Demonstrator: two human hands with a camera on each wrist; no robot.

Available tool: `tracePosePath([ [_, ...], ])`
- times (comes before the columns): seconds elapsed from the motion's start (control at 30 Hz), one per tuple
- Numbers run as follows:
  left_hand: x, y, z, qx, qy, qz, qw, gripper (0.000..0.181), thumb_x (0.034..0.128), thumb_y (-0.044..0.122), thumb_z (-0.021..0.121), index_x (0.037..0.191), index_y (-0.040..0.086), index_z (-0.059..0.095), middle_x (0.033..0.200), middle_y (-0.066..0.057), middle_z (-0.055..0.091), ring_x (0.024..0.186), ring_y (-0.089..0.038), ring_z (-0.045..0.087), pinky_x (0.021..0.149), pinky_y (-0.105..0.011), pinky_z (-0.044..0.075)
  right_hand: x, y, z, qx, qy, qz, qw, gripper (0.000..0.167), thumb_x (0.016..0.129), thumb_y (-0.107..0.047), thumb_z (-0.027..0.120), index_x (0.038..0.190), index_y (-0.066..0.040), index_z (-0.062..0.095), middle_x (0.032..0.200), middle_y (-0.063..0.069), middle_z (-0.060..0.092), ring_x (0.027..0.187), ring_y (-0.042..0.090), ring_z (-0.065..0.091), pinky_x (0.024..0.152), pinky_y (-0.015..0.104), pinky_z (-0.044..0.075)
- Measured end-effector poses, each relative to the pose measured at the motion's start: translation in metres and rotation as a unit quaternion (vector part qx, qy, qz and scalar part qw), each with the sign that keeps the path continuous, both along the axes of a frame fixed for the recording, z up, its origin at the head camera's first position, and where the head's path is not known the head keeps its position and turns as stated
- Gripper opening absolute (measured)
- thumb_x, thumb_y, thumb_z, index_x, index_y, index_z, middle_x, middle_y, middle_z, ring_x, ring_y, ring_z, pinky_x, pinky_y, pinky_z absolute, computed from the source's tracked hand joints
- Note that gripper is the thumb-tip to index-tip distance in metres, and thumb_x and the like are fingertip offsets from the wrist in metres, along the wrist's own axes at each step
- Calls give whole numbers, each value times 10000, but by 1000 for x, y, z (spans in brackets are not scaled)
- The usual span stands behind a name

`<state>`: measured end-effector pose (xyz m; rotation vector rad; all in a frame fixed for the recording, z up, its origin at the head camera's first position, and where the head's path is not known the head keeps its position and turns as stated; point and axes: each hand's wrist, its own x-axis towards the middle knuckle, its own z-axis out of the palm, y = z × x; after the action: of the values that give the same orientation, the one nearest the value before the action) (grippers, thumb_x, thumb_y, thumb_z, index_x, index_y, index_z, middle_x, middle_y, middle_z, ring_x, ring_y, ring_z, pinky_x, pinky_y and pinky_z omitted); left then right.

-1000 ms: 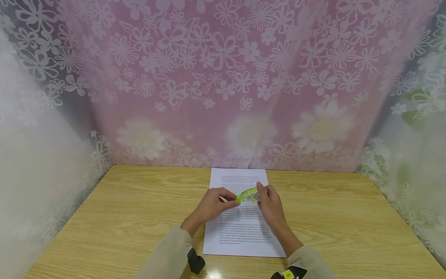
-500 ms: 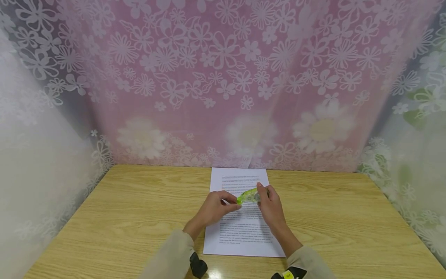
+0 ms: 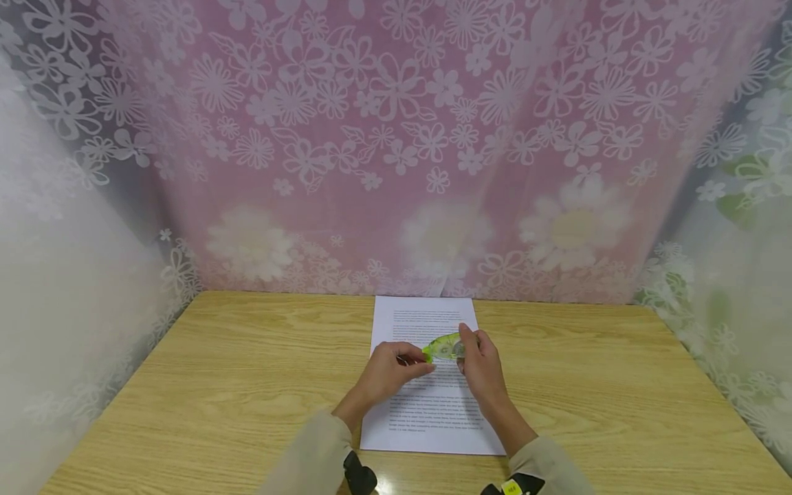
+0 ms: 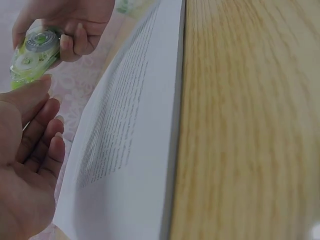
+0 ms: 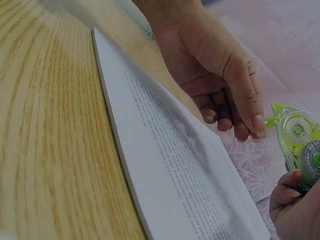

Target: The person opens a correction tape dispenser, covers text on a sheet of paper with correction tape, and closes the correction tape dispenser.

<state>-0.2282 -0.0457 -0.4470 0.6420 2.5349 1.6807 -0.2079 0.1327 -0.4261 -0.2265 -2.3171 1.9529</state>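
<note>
A translucent green correction tape (image 3: 444, 346) is held just above a printed sheet (image 3: 427, 419). My right hand (image 3: 481, 368) grips its rounded rear end, thumb on top. From the left, my left hand (image 3: 388, 371) reaches to the narrow green tip, thumb and forefinger at it. In the right wrist view, the left hand (image 5: 215, 65) has its thumb against the tip of the correction tape (image 5: 299, 137), and a small green flap sticks up there. Loosely curled, the other left fingers stay off the tool. Grey and clear reels show through the correction tape (image 4: 37, 50) in the left wrist view.
The printed sheet lies on what looks like a thin stack of paper, on a wood-grain table (image 3: 260, 364). A pink flowered curtain (image 3: 396, 172) hangs behind the table's far edge. Pale flowered sheeting (image 3: 80, 227) stands at the left, with more at the right.
My left hand has shifted slightly right and toward me, staying at the tip of the correction tape. The tool has turned slightly in my right hand, which has barely moved.
</note>
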Motion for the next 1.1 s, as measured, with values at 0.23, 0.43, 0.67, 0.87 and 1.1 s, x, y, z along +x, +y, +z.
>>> tracePosePath([
  [0.23, 1, 4, -3, 520, -398, 41, 9978, 164, 818, 206, 777, 897, 65, 747, 850, 13, 692, 728, -108, 618, 629, -239, 507, 0, -1, 0, -119, -14, 46, 9999, 500, 988, -542, 387, 900, -51, 414, 633, 4, 392, 552, 123, 370, 522, 239, 324],
  [0.43, 2, 8, -3, 622, -628, 168, 9959, 176, 806, 222, 787, 889, 71, 753, 854, 19, 691, 743, -107, 626, 648, -247, 507, 0, -2, 1, -96, -89, 16, 9999, 493, 993, -540, 373, 919, -56, 426, 644, 1, 393, 559, 119, 372, 526, 234, 326],
  [0.67, 0, 13, -4, 702, -742, 290, 9944, 179, 796, 252, 797, 819, 81, 749, 770, 21, 680, 684, -110, 597, 600, -252, 482, 3, -2, 0, -144, -155, 62, 9998, 479, 998, -527, 372, 925, -57, 426, 658, 26, 413, 564, 123, 381, 535, 241, 341],
  [0.87, 12, 13, 13, 750, -789, 369, 9934, 169, 806, 192, 787, 806, 31, 733, 756, -17, 670, 643, -98, 559, 564, -236, 452, 2, -4, -4, -253, -153, 55, 9995, 510, 985, -560, 371, 962, -55, 443, 690, 33, 425, 589, 135, 396, 541, 231, 348],
  [1.1, 21, 11, 28, 768, -741, 333, 9937, 134, 819, 97, 762, 807, -28, 716, 756, -67, 670, 626, -87, 538, 560, -227, 442, 1, -6, -6, -430, -75, 108, 9990, 551, 935, -596, 458, 958, -46, 448, 686, 25, 435, 568, 124, 393, 513, 212, 337],
])
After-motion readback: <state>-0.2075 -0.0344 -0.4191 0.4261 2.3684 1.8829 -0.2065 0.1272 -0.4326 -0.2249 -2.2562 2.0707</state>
